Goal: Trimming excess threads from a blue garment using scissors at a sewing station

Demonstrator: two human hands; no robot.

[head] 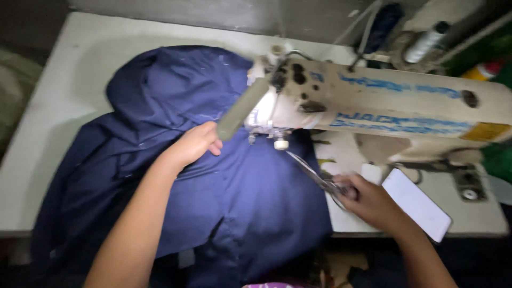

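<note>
A dark blue garment (176, 160) lies spread over the white sewing table (58, 106) and runs under the head of a cream sewing machine (384, 101). My left hand (193, 144) rests on the cloth just left of the needle area, fingers curled onto the fabric. My right hand (368, 200) grips a pair of metal scissors (314, 173), whose blades point up and left toward the presser foot (280, 143). The needle itself is blurred.
A white phone-like slab (417, 204) lies on the table by my right wrist. A thread spool (425, 42) stands behind the machine at the top right. The garment hangs over the table's front edge toward me.
</note>
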